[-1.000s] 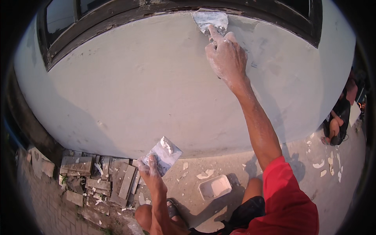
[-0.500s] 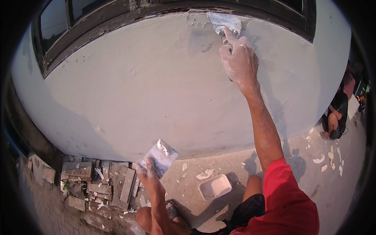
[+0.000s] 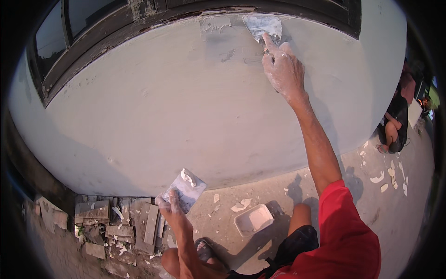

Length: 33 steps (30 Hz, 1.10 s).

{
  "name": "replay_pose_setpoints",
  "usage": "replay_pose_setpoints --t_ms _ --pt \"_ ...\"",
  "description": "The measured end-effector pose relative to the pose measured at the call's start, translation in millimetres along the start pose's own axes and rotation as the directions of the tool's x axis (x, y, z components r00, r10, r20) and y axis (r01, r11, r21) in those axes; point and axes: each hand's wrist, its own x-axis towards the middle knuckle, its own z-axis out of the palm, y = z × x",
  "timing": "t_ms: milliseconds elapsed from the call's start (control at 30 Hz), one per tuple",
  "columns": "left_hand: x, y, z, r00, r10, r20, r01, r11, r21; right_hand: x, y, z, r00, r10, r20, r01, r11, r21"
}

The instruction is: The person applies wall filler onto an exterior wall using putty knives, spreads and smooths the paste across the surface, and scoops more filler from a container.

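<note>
My right hand [image 3: 284, 70] is closed round the handle of a putty knife [image 3: 264, 28], its forefinger stretched along the blade. The wide blade, smeared white, lies against the pale wall [image 3: 186, 107] just under the dark window frame [image 3: 297, 15]. A patch of fresh putty [image 3: 216, 24] shows on the wall left of the blade. Low on the left, my left hand [image 3: 174, 211] grips a flat, square plate [image 3: 190, 193] with its thumb on top. A lump of white putty [image 3: 187, 177] sits at the plate's far corner.
A white tub [image 3: 253, 220] with pale paste inside stands on the ground by my feet. Broken boards or tiles [image 3: 132, 225] are piled at lower left. Paint flakes [image 3: 390, 176] litter the ground at right, where another person [image 3: 395, 123] sits by the wall's end.
The view has shifted slightly. The putty knife has moved right along the wall below the frame, uncovering more of the putty patch on its left. My left hand still holds the plate.
</note>
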Motion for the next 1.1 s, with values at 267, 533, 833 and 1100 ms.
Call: replay_pose_setpoints --t_ms 267,533,833,1100 --pt "-2.3 1.0 5.0 1.000 0.001 0.007 -0.001 1.000 -0.018 6.9 24.3 1.5 0.996 -0.033 -0.079 0.032 0.999 -0.005" --pt "0.4 1.7 1.2 1.000 0.025 0.015 -0.025 0.999 -0.025 -36.2 58.2 5.5 0.995 -0.062 -0.080 0.062 0.998 -0.005" --pt "-2.4 1.7 7.6 0.999 -0.012 -0.037 0.010 0.999 -0.052 9.4 -25.5 -9.4 0.863 -0.501 0.063 0.503 0.844 -0.189" --pt "0.0 -1.5 -1.0 1.000 0.005 -0.010 -0.005 0.999 -0.037 48.6 -65.7 0.7 0.692 -0.711 0.124 0.686 0.595 -0.419"
